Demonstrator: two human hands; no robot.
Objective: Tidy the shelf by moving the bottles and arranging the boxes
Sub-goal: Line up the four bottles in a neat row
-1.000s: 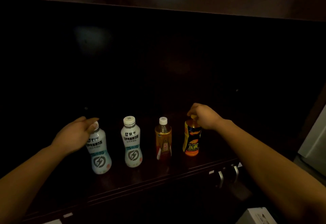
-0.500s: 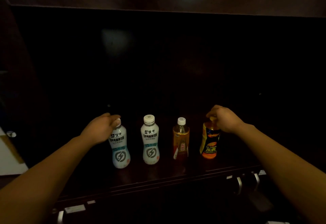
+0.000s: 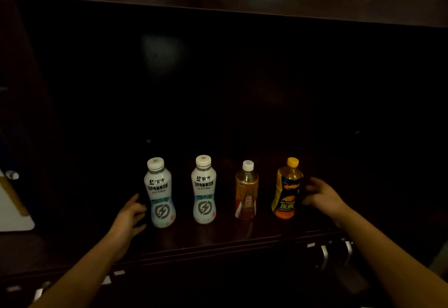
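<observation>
Far left of frame: a pale flat board (image 3: pixel 14 210) at the edge, dim, identity unclear.

Lower left: your left hand (image 3: pixel 128 215) sits low beside the first white plastic drink bottle with a grey bolt emblem (image 3: pixel 160 193). Grip open, fingers spread, holding nothing; fingertips just beside the bottle's lower body, contact not certain. Bottle lies directly right of the grip, long axis upright.

Centre: a second white plastic bottle of the same make (image 3: pixel 204 190), then a small clear amber-tea bottle with a white cap (image 3: pixel 246 191). Both upright and apart from either hand.

Right of centre: the orange yellow-capped energy-drink bottle (image 3: pixel 287 190), upright. Your right hand (image 3: pixel 322 196) is just beside it on its right, grip open, empty.

All four stand in one row near the front of the dark wooden shelf (image 3: pixel 218 242). Each hand is nearest its own end bottle. No boxes visible.
</observation>
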